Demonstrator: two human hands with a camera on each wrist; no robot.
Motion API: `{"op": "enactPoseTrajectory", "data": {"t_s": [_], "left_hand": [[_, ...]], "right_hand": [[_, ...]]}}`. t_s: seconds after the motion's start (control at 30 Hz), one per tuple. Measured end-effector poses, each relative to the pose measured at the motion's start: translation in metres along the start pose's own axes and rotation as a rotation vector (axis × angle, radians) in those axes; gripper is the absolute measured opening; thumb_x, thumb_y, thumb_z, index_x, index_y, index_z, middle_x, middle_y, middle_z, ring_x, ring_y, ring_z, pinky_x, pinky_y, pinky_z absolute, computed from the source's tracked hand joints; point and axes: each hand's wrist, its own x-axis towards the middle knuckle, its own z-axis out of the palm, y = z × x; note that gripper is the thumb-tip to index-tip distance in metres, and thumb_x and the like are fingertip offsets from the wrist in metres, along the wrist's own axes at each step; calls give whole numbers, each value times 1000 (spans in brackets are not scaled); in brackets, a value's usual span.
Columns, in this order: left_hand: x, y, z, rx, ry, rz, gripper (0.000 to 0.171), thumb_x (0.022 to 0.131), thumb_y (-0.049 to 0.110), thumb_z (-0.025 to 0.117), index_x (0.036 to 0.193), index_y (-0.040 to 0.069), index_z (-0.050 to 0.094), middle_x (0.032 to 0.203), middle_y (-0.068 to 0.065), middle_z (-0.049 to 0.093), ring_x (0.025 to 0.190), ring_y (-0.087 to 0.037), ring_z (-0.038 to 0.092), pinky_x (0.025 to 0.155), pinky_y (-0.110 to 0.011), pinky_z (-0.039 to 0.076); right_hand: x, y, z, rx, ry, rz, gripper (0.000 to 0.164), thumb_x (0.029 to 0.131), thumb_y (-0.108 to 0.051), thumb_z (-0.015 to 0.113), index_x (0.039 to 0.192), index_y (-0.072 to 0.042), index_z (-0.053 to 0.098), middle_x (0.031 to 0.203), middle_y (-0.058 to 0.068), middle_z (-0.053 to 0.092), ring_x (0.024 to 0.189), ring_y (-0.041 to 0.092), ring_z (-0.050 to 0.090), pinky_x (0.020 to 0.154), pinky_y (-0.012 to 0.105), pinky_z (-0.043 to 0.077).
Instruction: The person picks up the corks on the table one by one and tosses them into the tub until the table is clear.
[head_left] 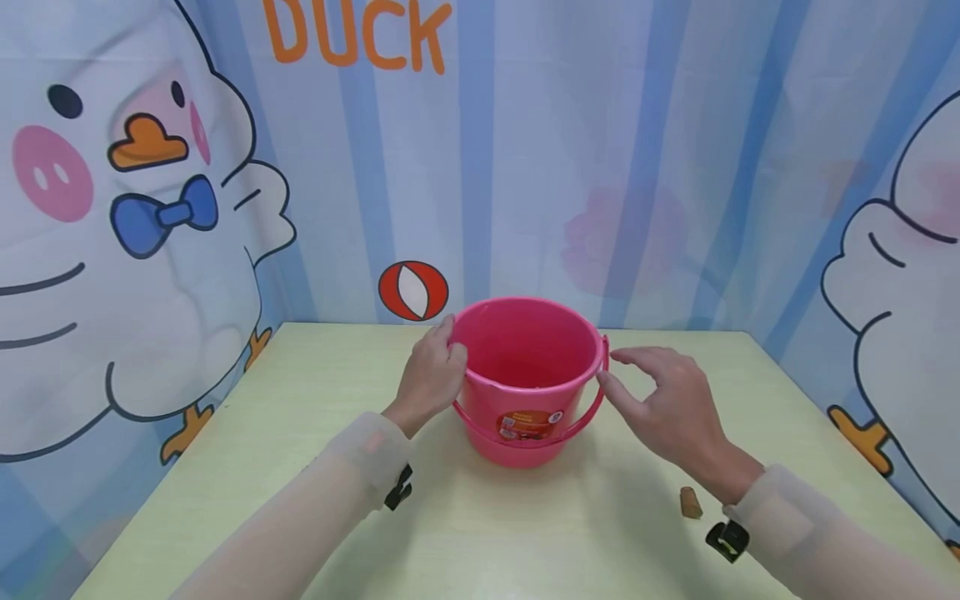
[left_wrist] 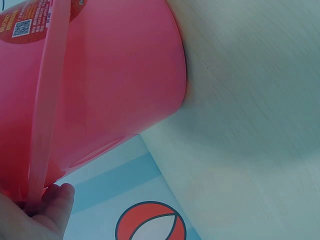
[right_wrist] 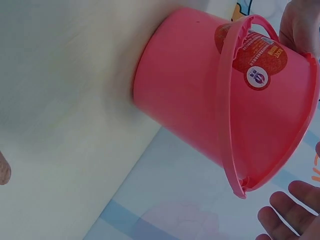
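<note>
A pink plastic bucket (head_left: pixel 525 417) stands upright on the table, its mouth tilted toward the head camera's sight. Its handle (right_wrist: pixel 226 100) hangs down across the front, over an orange label (right_wrist: pixel 250 50). My left hand (head_left: pixel 427 375) grips the rim on the left side, thumb near the inside and fingers by the handle joint. In the left wrist view the left hand (left_wrist: pixel 35 220) shows only partly. My right hand (head_left: pixel 675 408) hovers beside the right handle joint, thumb and fingers spread; in the right wrist view its fingertips (right_wrist: pixel 295 197) stand apart from the bucket.
A small brown cork (head_left: pixel 691 502) lies on the pale wooden table (head_left: pixel 300 433), close to the right wrist. A curtain (head_left: pixel 525 150) printed with ducks and blue stripes hangs behind the table and along both sides.
</note>
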Motion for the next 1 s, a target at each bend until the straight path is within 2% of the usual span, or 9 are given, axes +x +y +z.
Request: {"op": "enactPoseTrajectory", "data": {"t_s": [0.3, 0.53, 1.0], "left_hand": [[0, 0, 1, -1, 5, 0, 64, 103, 23, 50, 163, 12, 28, 157, -6, 43, 136, -29, 48, 97, -45, 56], [0, 0, 0, -6, 4, -7, 64, 104, 25, 50, 163, 11, 29, 158, -6, 42, 137, -29, 47, 97, -44, 56], [-1, 0, 1, -4, 9, -8, 64, 104, 23, 50, 163, 11, 28, 158, -6, 43, 136, -29, 48, 96, -45, 56]], "right_hand": [[-9, 5, -1, -48, -64, 44, 35, 89, -26, 77, 116, -4, 75, 113, 15, 75, 108, 39, 66, 92, 65, 50], [-12, 9, -5, -67, -104, 36, 37, 89, -28, 77, 118, -4, 75, 113, 15, 75, 108, 39, 66, 94, 66, 49], [-19, 15, -13, -117, -294, 74, 46, 87, -35, 81, 123, -7, 74, 119, 13, 74, 111, 40, 67, 95, 67, 49]]}}
